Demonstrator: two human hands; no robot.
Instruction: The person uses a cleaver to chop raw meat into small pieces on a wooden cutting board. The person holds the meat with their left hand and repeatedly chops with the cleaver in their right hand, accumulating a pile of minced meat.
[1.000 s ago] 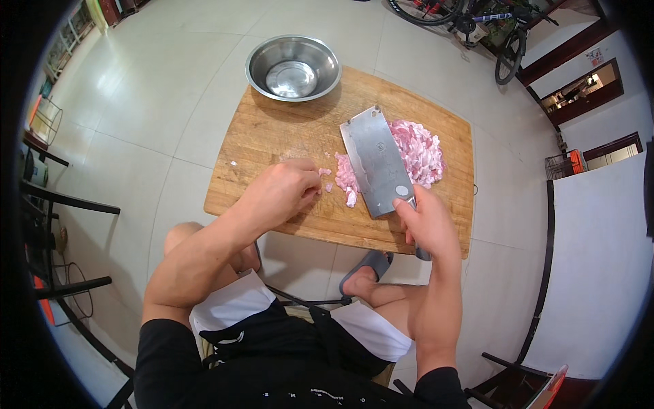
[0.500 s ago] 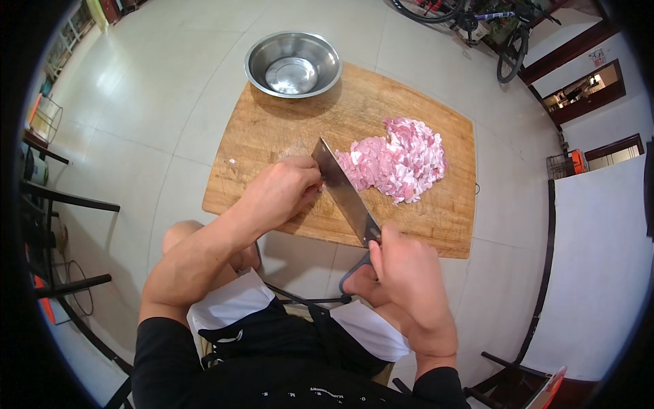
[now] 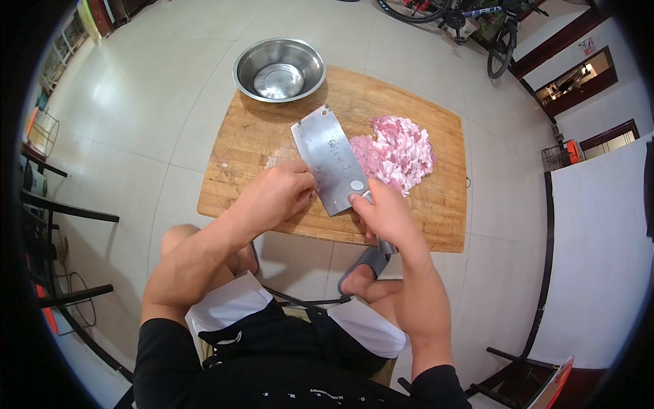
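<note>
My right hand (image 3: 383,210) is wrapped round the handle of a broad steel cleaver (image 3: 327,153). The blade leans over with its flat side facing up, between my left hand and a heap of sliced pink and white raw meat (image 3: 406,153). My left hand (image 3: 289,187) is closed, its fingers curled close to the blade's left edge. Whatever those fingers hold is hidden. Under all of this is a wooden cutting board (image 3: 443,218), and the meat is heaped on its right half.
A steel bowl (image 3: 280,70) with no food visible inside stands at the board's far left corner. Chair legs (image 3: 71,208) jut in at the left. Beyond the board, at the far right, is a bicycle (image 3: 470,24). My slippered foot (image 3: 361,273) is below the near edge.
The cleaver has turned from nearly edge-on to lying over on its side, showing its broad face. My right hand has moved up and away from me. My left hand stays nearly in place.
</note>
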